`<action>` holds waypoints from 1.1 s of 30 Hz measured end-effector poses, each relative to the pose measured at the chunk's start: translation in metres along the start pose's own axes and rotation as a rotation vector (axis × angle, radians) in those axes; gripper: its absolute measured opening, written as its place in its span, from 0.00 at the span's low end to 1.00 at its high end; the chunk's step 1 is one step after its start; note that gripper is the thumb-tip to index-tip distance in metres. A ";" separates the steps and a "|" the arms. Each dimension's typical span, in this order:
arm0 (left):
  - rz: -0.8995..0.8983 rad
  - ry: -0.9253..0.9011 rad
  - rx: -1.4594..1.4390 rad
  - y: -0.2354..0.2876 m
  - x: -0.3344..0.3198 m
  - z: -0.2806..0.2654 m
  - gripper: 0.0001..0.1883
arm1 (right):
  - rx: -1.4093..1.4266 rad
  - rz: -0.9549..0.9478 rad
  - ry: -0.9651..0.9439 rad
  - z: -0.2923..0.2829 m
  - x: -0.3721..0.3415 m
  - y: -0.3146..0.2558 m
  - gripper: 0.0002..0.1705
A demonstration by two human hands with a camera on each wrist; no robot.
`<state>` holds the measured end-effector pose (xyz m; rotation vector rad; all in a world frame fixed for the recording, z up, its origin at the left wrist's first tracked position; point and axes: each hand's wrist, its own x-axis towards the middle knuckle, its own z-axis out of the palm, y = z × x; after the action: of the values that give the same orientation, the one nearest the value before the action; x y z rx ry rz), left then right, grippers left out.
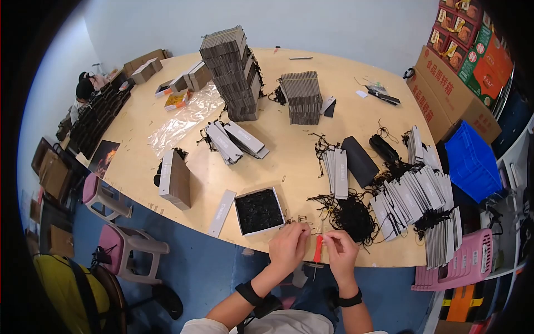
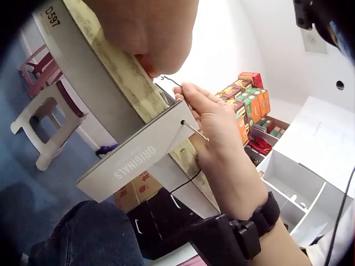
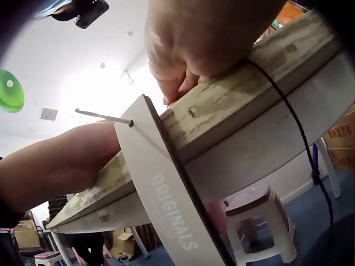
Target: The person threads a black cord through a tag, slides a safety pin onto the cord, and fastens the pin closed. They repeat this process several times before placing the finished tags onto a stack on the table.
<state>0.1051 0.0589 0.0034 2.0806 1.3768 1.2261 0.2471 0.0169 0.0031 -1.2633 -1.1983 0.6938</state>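
In the head view both hands work close together at the table's near edge. My right hand pinches a thin black cord between thumb and fingertips; more cord hangs below that hand in the right wrist view. Left thumb and fingers of my left hand are pinched together at the cord's other side. Between the hands lies a red handle, its thin metal hook pointing out past the edge. A grey tag printed ORIGINALS hangs from this hook through its hole.
A white box of black pieces stands left of the hands, beside a single tag. To the right lie a black cord heap and many strung tags. Tall tag stacks rise farther back. A blue crate sits beyond the right edge.
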 end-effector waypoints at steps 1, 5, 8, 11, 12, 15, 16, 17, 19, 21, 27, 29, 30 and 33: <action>-0.005 0.005 -0.005 0.000 -0.001 0.000 0.03 | -0.044 -0.014 0.014 0.001 -0.001 -0.001 0.04; -0.053 0.004 -0.001 0.001 -0.002 0.000 0.03 | -0.181 -0.123 0.055 0.003 -0.002 0.006 0.05; -0.099 -0.024 -0.010 0.001 -0.002 -0.001 0.03 | -0.238 -0.190 0.094 0.005 -0.002 0.004 0.06; -0.089 -0.021 -0.021 0.001 -0.002 -0.001 0.02 | -0.316 -0.243 0.076 0.005 -0.001 0.000 0.05; -0.077 -0.021 -0.022 0.001 -0.002 -0.002 0.02 | -0.313 -0.231 0.070 0.006 -0.001 0.000 0.06; -0.068 -0.027 -0.031 0.001 -0.003 -0.002 0.02 | -0.313 -0.213 0.066 0.007 -0.001 -0.001 0.06; -0.070 -0.033 -0.036 0.001 -0.002 -0.002 0.02 | -0.315 -0.209 0.069 0.008 0.000 -0.002 0.06; -0.069 -0.033 -0.036 0.001 -0.002 -0.003 0.02 | -0.315 -0.209 0.069 0.008 -0.001 -0.003 0.06; -0.051 -0.030 -0.031 0.001 -0.002 -0.003 0.03 | -0.329 -0.213 0.084 0.009 -0.001 -0.003 0.06; -0.051 -0.026 -0.038 0.000 -0.002 -0.002 0.02 | -0.338 -0.214 0.094 0.009 0.000 -0.003 0.06; -0.081 -0.047 -0.024 0.002 -0.003 -0.002 0.04 | -0.369 -0.231 0.105 0.010 0.000 -0.004 0.07; -0.093 -0.058 -0.017 0.002 -0.002 -0.002 0.05 | -0.379 -0.247 0.112 0.010 0.001 -0.004 0.07; -0.089 -0.051 -0.021 0.001 -0.003 -0.001 0.06 | -0.379 -0.241 0.107 0.010 0.000 -0.003 0.07; -0.095 -0.054 -0.021 0.000 -0.003 -0.001 0.07 | -0.385 -0.235 0.100 0.010 0.000 -0.002 0.06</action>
<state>0.1041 0.0555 0.0026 1.9947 1.4150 1.1336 0.2372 0.0200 0.0042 -1.4223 -1.4119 0.2297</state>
